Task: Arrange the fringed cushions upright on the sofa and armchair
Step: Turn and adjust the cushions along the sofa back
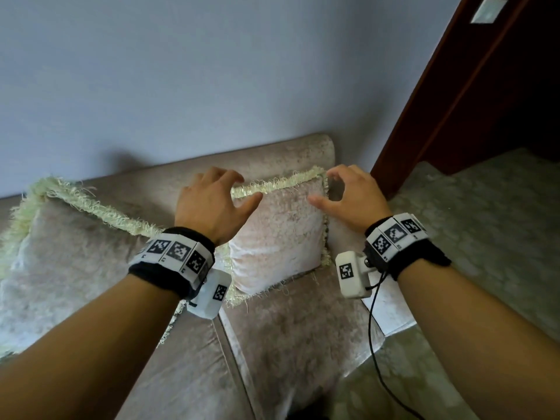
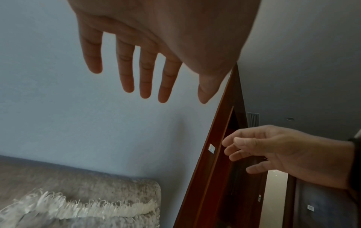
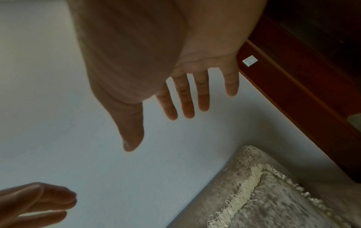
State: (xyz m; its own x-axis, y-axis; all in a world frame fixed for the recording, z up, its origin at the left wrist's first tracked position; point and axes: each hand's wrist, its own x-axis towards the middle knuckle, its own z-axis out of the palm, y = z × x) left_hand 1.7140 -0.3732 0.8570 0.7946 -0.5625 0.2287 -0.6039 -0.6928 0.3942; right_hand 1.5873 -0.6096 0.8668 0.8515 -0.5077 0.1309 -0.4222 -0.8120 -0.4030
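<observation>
A small beige cushion (image 1: 278,234) with a cream fringe stands upright against the sofa back (image 1: 272,156) at the sofa's right end. A larger fringed cushion (image 1: 60,253) leans on the back to its left. My left hand (image 1: 221,195) hovers over the small cushion's top left corner, with its fingers spread and holding nothing (image 2: 156,61). Over the top right corner, my right hand (image 1: 348,192) is held with loosely bent fingers, also holding nothing (image 3: 175,92). The wrist views show the fringe (image 2: 87,209) and the cushion corner (image 3: 273,205) below the fingers, apart from them.
A dark red wooden door frame (image 1: 454,101) stands just right of the sofa end. Pale patterned carpet (image 1: 485,237) covers the floor on the right. A grey-blue wall (image 1: 181,71) runs behind the sofa. A black cable (image 1: 374,328) hangs from my right wrist camera.
</observation>
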